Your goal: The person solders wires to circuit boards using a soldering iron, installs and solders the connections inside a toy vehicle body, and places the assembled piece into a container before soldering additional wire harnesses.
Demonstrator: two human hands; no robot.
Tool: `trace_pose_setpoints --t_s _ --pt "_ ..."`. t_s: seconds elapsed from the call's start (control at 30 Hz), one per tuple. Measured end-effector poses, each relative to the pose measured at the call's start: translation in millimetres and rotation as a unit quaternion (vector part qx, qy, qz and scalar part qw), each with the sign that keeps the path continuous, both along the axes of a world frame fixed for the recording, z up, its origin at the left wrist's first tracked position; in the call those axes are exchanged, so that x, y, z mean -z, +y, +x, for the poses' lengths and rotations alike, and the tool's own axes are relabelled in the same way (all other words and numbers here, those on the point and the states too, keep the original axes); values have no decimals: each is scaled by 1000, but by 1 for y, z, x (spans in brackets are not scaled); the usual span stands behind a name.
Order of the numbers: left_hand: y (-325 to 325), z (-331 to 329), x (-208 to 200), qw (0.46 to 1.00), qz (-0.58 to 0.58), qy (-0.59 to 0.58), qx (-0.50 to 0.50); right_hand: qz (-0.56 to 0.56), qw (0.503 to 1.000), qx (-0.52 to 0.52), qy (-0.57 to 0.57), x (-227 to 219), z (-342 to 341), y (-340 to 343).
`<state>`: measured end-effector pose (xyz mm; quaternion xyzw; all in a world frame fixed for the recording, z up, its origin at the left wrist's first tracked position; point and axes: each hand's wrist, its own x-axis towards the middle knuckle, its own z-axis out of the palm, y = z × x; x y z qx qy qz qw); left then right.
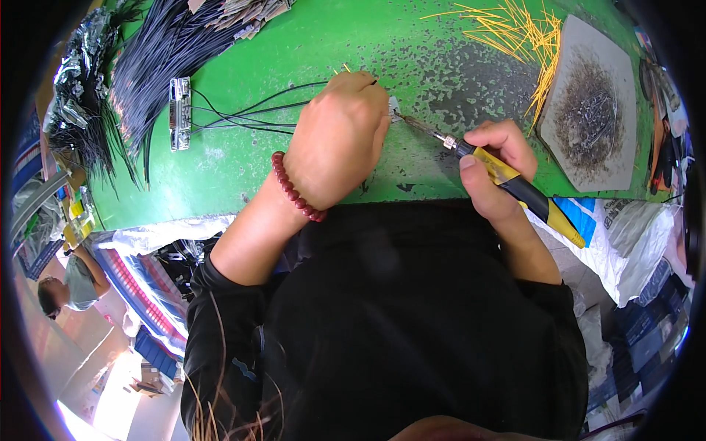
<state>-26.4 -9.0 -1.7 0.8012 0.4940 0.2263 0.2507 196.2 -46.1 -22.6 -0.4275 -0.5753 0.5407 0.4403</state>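
My right hand [500, 165] grips a yellow-and-black soldering iron [521, 188], its tip pointing left. That tip meets a small pale piece [394, 109] just beside the fingers of my left hand [342, 136]. My left hand is closed, knuckles up, a dark red bead bracelet [290, 191] round its wrist. Several thin black wires [250, 117] run from under it leftward to a silvery metal part [180, 114] on the green table. What exactly the left fingers pinch is hidden beneath the hand. A bit of yellow shows above its knuckles.
Bundles of black wires [158, 62] lie at the table's far left, beside a dark heap with shiny metal pieces [73, 110]. Loose yellow wires [526, 37] are at the far right, touching a grey, soot-stained board [588, 110]. Hand tools [658, 125] line the right edge. Another person [70, 290] is at the left.
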Motion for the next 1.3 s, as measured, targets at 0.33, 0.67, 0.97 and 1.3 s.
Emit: trace_pose_setpoints --t_s 0.33,0.67,0.97,1.3 --pt "1 -1 1 1000 -5 1 3 -1 999 -14 -33 -2 -2 3" --pt "2 2 -3 1000 -7 19 9 70 992 87 56 8 -6 -1" --pt "0 -3 2 1000 -5 -13 -3 135 984 -2 -116 -12 -45 59" --pt "4 -9 -7 998 -41 -54 15 99 992 -34 -65 -8 -58 69"
